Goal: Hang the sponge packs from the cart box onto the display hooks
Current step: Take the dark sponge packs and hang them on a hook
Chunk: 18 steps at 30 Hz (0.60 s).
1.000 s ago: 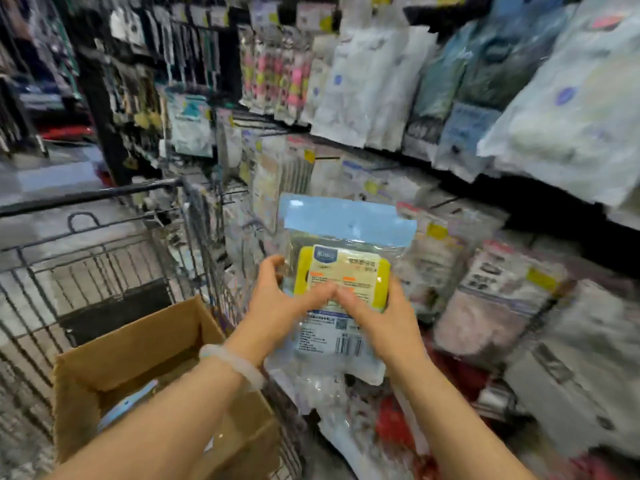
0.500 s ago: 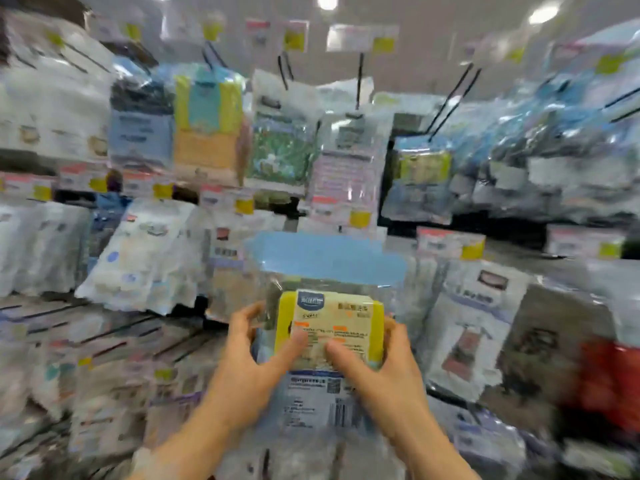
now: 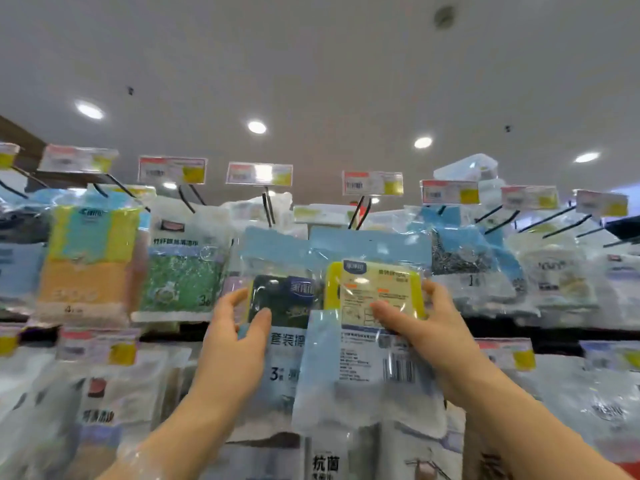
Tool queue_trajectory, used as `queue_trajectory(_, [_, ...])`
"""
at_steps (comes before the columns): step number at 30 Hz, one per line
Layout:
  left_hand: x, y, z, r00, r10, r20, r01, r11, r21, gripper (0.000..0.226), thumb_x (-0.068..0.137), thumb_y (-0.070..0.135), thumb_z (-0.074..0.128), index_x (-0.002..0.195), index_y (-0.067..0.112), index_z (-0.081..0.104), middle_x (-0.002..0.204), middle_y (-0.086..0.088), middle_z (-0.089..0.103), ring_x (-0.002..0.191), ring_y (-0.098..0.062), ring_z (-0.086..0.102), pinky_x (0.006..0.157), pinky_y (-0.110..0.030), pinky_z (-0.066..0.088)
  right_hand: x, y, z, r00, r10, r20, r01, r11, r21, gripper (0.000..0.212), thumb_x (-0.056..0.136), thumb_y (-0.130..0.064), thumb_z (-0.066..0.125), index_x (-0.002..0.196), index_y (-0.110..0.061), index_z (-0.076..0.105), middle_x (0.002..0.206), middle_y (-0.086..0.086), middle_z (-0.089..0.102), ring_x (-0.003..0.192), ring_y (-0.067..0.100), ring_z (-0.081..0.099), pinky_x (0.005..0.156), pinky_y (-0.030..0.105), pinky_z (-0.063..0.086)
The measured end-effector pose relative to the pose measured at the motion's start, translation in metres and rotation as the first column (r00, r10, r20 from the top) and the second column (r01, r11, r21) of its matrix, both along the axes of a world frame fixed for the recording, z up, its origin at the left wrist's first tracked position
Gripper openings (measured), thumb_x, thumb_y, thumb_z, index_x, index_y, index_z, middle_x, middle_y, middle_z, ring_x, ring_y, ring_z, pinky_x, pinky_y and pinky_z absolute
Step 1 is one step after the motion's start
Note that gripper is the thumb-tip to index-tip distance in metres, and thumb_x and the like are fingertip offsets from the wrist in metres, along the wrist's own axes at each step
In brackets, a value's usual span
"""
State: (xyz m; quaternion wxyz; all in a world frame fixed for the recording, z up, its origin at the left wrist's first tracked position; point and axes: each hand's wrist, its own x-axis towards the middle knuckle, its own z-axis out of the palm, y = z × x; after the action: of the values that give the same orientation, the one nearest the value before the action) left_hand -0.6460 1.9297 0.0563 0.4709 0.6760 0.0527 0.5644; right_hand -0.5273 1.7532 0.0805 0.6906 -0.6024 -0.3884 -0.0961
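A yellow sponge pack (image 3: pixel 377 292) with a pale blue header card is held up at the top row of the display. My right hand (image 3: pixel 429 334) grips its right edge, thumb across the front label. Its header reaches just under a pair of black display hooks (image 3: pixel 358 211); whether it hangs on them I cannot tell. My left hand (image 3: pixel 235 344) pinches the left edge of a dark sponge pack (image 3: pixel 282 299) that hangs beside it under another hook (image 3: pixel 268 209). The cart box is out of view.
Rows of bagged cleaning goods fill the wall: a yellow and orange cloth pack (image 3: pixel 88 258) and a green scourer pack (image 3: pixel 180 278) at left, steel wool packs (image 3: pixel 460 258) at right. Price tags (image 3: pixel 372 183) stand on the hook ends. More packs hang below.
The view swung up from the cart to the top row. The yellow pack rose with my right hand. My left hand left it and took hold of the dark pack beside it.
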Motion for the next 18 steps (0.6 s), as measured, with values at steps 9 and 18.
queue_trajectory(9, [0.009, 0.05, 0.027, 0.998, 0.055, -0.04, -0.051, 0.994, 0.096, 0.057, 0.094, 0.025, 0.049, 0.142, 0.039, 0.022, 0.146, -0.005, 0.04, 0.127, -0.026, 0.042, 0.103, -0.041, 0.032, 0.045, 0.037, 0.082, 0.998, -0.06, 0.006, 0.059, 0.996, 0.061, 0.085, 0.078, -0.016, 0.072, 0.145, -0.031, 0.023, 0.093, -0.006, 0.059, 0.096, 0.026, 0.067, 0.088, 0.049, 0.053])
queue_trajectory(18, [0.027, 0.067, 0.03, 0.998, 0.049, -0.049, -0.046, 0.997, 0.069, 0.056, 0.093, 0.028, 0.05, 0.14, 0.045, 0.023, 0.138, -0.016, 0.047, 0.12, -0.031, 0.05, 0.104, -0.05, 0.036, 0.065, 0.038, 0.108, 0.995, -0.099, -0.002, 0.099, 0.995, 0.023, 0.089, 0.078, -0.02, 0.072, 0.145, -0.037, 0.017, 0.118, 0.008, 0.059, 0.086, 0.025, 0.07, 0.078, 0.046, 0.058])
